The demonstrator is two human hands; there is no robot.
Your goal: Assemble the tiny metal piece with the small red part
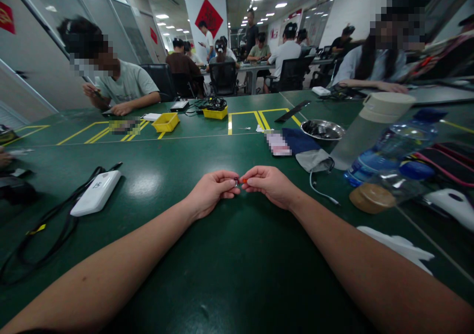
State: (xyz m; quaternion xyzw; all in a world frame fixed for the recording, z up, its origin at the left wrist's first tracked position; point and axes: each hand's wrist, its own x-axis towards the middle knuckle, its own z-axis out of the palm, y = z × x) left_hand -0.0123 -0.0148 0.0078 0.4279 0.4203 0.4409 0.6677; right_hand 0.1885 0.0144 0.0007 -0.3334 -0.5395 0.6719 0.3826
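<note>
Both hands meet above the green table (237,255), fingertips close together. My left hand (215,188) pinches a small shiny piece (236,181), dark red and metallic in look; its exact kind is too small to make out. Between the thumb and fingers of my right hand (270,185) is a small orange piece (244,180), mostly covered by the fingertips. The two pieces are side by side, and whether they touch I cannot tell.
On the left lie a white power bank (97,193) and a black cable (61,240). To the right stand a tumbler (365,127), a water bottle (392,144), a metal bowl (323,129) and a grey-blue pouch (305,146). Yellow trays (166,123) sit farther back, with people seated beyond.
</note>
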